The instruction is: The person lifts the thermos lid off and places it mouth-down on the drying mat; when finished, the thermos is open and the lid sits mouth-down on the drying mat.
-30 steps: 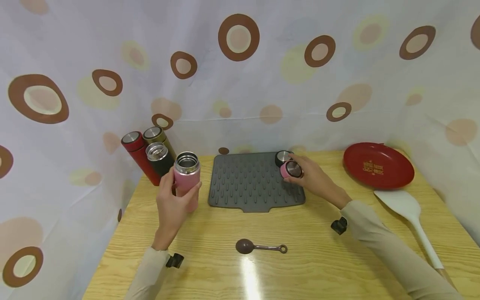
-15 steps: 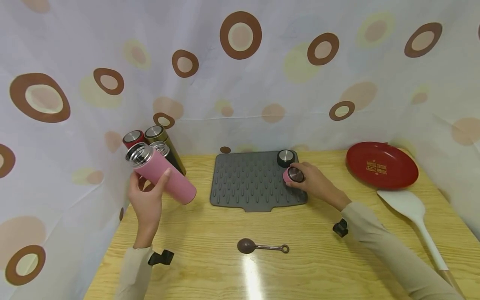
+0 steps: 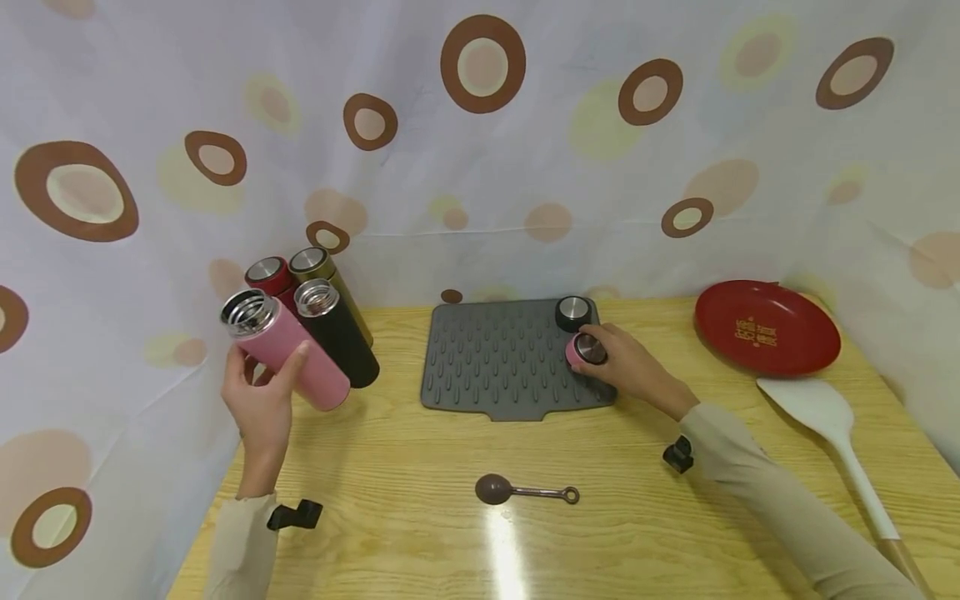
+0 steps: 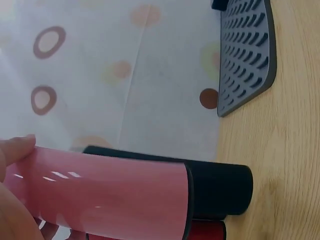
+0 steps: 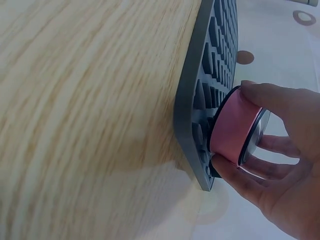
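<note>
Fingers of left hand (image 3: 258, 407) grip tilted pink bottle (image 3: 300, 358); right hand (image 3: 633, 367), low over mat (image 3: 487, 358), pinches pink lid (image 3: 590, 348)! Bottle's open mouth (image 3: 250, 311): seen in head view only.

Gold lettering (image 3: 757, 332), in what looked like Chinese characters, stood on the inner face of the red plate (image 3: 804, 335), in two groups side by side. It was too small and blurred for any of its words to be read.
</note>
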A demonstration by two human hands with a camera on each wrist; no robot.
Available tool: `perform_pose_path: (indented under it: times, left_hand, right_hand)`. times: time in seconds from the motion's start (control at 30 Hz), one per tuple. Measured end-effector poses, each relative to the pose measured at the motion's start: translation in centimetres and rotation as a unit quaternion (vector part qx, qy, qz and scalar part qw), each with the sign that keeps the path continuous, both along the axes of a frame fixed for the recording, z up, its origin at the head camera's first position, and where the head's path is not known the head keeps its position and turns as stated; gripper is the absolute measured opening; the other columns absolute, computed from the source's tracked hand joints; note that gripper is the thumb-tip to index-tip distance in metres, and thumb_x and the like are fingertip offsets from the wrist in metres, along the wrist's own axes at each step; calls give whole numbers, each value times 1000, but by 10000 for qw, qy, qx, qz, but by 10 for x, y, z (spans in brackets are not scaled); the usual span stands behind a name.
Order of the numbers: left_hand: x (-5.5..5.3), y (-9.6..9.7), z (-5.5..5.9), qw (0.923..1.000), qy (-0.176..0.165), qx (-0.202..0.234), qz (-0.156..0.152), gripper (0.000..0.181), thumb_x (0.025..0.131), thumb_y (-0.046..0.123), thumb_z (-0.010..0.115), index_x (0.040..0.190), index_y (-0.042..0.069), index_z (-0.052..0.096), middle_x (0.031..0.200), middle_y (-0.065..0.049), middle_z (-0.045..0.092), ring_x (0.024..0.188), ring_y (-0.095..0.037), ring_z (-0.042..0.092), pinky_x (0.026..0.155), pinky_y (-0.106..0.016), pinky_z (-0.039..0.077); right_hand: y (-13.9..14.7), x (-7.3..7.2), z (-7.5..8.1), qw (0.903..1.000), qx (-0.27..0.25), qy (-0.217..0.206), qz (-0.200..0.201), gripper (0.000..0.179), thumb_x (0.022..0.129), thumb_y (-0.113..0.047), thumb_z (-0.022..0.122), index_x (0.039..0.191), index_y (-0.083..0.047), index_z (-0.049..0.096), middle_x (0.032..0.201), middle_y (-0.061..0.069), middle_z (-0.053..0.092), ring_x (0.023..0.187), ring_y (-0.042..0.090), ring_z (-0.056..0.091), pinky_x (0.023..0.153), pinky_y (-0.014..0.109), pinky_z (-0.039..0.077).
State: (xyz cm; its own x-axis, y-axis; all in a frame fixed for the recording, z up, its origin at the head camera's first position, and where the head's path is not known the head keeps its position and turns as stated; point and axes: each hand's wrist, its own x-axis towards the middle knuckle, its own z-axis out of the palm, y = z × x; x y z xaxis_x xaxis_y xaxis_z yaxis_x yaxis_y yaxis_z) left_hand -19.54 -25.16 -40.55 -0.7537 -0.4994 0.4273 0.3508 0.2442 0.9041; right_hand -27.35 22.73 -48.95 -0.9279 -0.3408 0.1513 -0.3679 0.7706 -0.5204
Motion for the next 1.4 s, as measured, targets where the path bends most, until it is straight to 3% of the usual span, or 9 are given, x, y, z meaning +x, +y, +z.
perform_pose_path:
  times: [0.33,0.5,0.77,0.97,1.2,1.4]
  left_hand:
    - [-27,-24,-16,9996,-266,-15,-4,57,86,10,86,139,12,63,121,8,63,115,-14,57,95,-26,47]
    - [-39,-29,-28,9993,-274,-149,185,63,86,10,86,144,7,59,118,13,60,112,-9,56,92,-24,46]
    - [-35,-13,-19,9974,-518,-210,459,61,88,1,80,142,-7,55,114,12,54,109,-5,55,92,-24,47]
    - [-52,-34,-46,9955,-525,-287,737,62,88,4,81,144,-3,56,116,13,53,110,-4,53,92,-22,46]
    - [-72,-49,-65,9955,-654,-645,235,71,91,16,82,153,5,48,133,1,53,124,-11,51,103,-32,47]
    - [-76,-54,-71,9945,-697,-760,184,72,92,16,81,154,3,46,138,-7,52,127,-15,51,103,-31,47]
  right_hand:
    - [-5,-5,-1,9997,205,91,-122,67,92,-27,82,143,6,54,132,31,58,112,42,63,95,59,54]
    - [-10,-13,0,9991,348,69,-231,67,91,-26,83,142,7,56,134,32,59,116,44,62,96,59,53]
    - [-22,-18,5,9955,947,57,-57,70,86,-30,88,135,12,61,129,33,63,115,45,64,96,57,53]
    - [-28,-21,5,9958,909,-56,-28,71,85,-31,88,135,12,60,130,33,62,115,45,64,96,57,53]
    - [-24,-17,9,9947,1020,5,-150,70,86,-30,87,135,12,60,129,33,62,112,46,63,94,57,54]
    - [-25,-14,11,9927,1195,59,-150,68,87,-29,87,134,13,61,127,33,62,110,45,64,92,56,54]
